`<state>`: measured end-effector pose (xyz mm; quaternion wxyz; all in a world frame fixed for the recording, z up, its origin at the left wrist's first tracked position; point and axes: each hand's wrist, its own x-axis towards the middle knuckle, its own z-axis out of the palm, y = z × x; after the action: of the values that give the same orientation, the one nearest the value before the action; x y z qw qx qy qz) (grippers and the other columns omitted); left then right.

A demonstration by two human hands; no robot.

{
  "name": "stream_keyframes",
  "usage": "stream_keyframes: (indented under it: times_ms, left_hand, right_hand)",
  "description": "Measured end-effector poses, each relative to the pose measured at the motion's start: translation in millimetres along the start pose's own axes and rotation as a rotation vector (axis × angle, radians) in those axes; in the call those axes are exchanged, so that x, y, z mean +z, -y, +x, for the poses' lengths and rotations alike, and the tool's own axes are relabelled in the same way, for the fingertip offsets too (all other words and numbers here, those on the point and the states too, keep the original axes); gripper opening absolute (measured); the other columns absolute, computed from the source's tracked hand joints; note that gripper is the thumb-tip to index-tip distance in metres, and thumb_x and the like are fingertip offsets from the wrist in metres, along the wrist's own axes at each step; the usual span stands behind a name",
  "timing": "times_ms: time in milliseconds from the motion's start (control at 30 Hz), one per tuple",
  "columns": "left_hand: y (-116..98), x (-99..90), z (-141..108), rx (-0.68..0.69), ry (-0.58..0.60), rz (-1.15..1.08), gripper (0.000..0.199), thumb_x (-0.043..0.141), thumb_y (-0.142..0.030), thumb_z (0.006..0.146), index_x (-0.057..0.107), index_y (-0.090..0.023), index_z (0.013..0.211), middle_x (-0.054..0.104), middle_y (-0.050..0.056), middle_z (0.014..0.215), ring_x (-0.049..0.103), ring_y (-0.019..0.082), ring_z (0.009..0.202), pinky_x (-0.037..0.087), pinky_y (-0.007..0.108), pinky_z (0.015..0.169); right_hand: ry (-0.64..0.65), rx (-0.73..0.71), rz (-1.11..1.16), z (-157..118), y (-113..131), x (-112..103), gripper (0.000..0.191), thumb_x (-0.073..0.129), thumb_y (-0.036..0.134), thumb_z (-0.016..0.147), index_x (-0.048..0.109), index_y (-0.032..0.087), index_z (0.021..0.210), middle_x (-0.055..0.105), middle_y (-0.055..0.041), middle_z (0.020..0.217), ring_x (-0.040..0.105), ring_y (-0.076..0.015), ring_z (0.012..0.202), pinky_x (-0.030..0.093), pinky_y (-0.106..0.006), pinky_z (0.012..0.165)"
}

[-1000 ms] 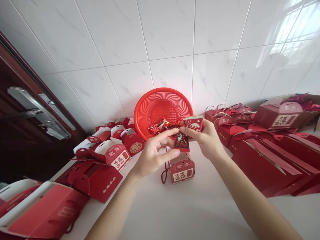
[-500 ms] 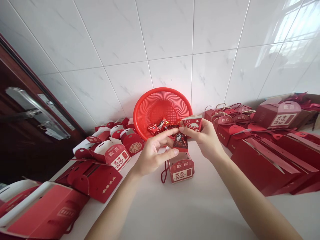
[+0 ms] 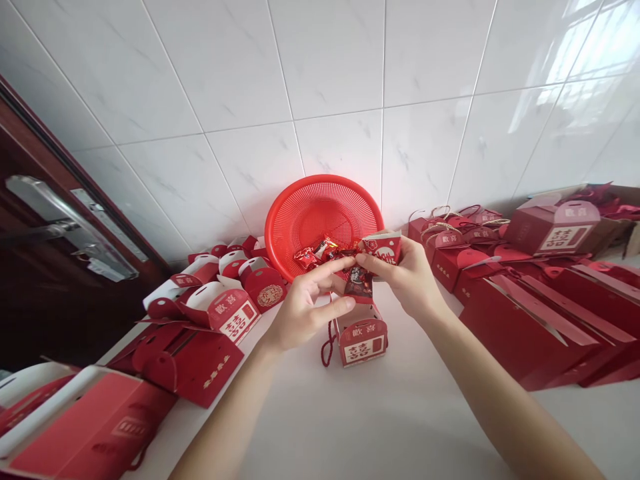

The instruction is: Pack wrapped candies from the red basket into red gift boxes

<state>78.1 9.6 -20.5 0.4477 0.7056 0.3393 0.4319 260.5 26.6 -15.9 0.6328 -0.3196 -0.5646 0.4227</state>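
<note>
My right hand (image 3: 413, 280) is closed on a small red packet (image 3: 384, 249) with white lettering. Just below that, a dark red wrapped candy (image 3: 359, 285) sits between the thumb and fingers of my left hand (image 3: 307, 307). Both hands are close together, their fingertips almost meeting. Under them stands a small red gift box (image 3: 364, 343) with white panel and cord handle, its top open and partly covered by the candy. Behind the hands, a red plastic basket (image 3: 325, 183) leans toward me with several shiny wrapped candies (image 3: 313, 257) in its bottom.
Several red gift boxes (image 3: 193, 363) crowd the left side of the white table (image 3: 320, 420). More boxes (image 3: 530, 327) stand in rows on the right, near a cardboard carton (image 3: 620, 230). A tiled wall (image 3: 335, 67) rises behind; a dark door (image 3: 50, 287) is at left.
Both hands keep nearly the same pose over the small box, with the packet and the candy still in them. The view has shifted very slightly.
</note>
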Motion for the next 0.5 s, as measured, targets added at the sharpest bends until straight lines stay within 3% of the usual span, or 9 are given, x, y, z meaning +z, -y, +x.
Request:
stream_keyframes:
  times_ms: [500]
  left_hand:
    - [2.2,0.2,1.5,-0.034,-0.003,0.007,0.058,0.076,-0.025,0.081,0.061,-0.022,0.136,0.075,0.004,0.089,0.070,0.020,0.087,0.055,0.035,0.087]
  right_hand:
    - [-0.015,-0.030,-0.097,-1.8,3.1,1.3,0.014,0.075,0.031,0.075,0.068,0.020,0.080,0.065,-0.0015,0.078,0.061,-0.0178,0.075,0.053,-0.033,0.072]
